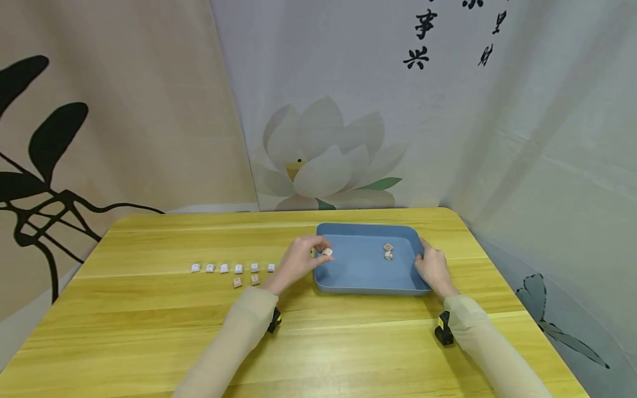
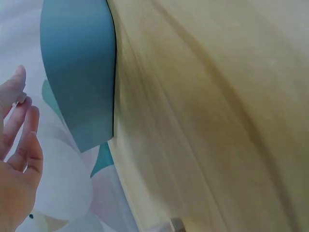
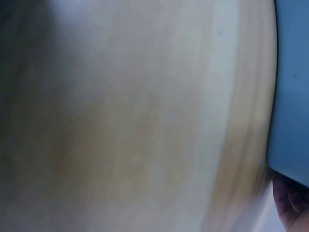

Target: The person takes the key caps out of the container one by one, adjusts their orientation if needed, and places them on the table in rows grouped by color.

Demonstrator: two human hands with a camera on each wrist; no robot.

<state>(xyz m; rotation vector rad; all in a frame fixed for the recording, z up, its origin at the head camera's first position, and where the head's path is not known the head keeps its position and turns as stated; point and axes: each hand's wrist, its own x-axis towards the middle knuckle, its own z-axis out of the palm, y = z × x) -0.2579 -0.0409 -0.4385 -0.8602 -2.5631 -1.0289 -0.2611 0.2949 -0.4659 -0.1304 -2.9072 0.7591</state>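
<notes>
My left hand (image 1: 298, 258) is over the left rim of a blue tray (image 1: 355, 273), pinching a small pale keycap (image 1: 327, 252) between thumb and fingers. The left wrist view shows the same hand (image 2: 19, 159) beside the tray's outer wall (image 2: 79, 77), the piece mostly hidden between the fingertips. At the tray's right side, my right hand (image 1: 432, 266) grips the rim; in the right wrist view only a few of its fingers (image 3: 282, 198) show, by the tray's corner. Inside the tray, towards the right, beige keycaps (image 1: 388, 247) lie close together.
Left of the tray, several white keycaps (image 1: 224, 268) lie in a row on the wooden table (image 1: 348, 342). Two beige keycaps, one at the left (image 1: 237, 282) and one at the right (image 1: 255, 279), sit nearer me. A printed curtain (image 1: 328, 110) hangs behind the table.
</notes>
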